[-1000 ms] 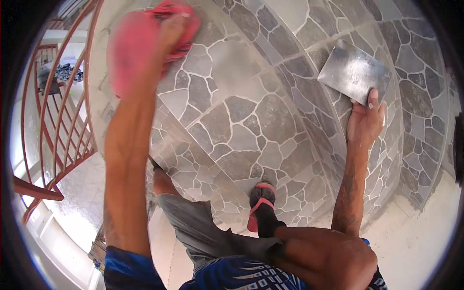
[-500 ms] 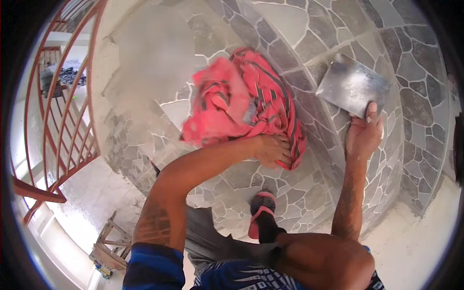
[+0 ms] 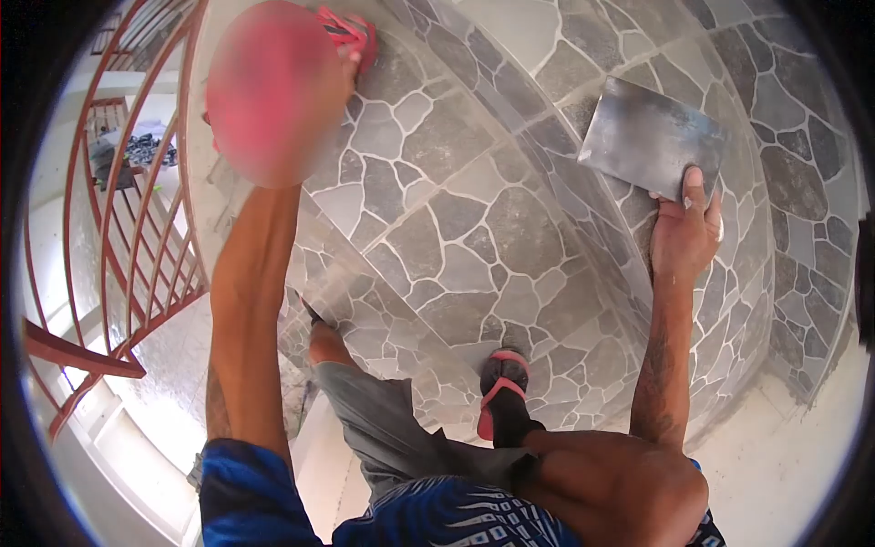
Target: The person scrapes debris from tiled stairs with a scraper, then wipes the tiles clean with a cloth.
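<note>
A red cloth with dark stripes (image 3: 264,91) is bunched at the upper left, largely smeared by blur. My left hand (image 3: 330,100) is on it, with fingertips showing around its right side. Over the stone steps on the right, my right hand (image 3: 685,232) grips a flat rectangular metal sheet (image 3: 652,137) by its near edge. The thumb lies on top and the other fingers are beneath. The sheet's grey face looks bare, with some dull smears.
Irregular grey stone paving with pale joints (image 3: 456,219) covers the landing and curved steps (image 3: 583,182). A brown metal railing (image 3: 137,246) runs along the left. My foot in a pink-strapped sandal (image 3: 503,392) stands on the stone below.
My left hand has swept the red cloth from the middle of the paving to the upper left. White powder on the metal sheet is no longer visible; the sheet has shifted slightly up and left.
</note>
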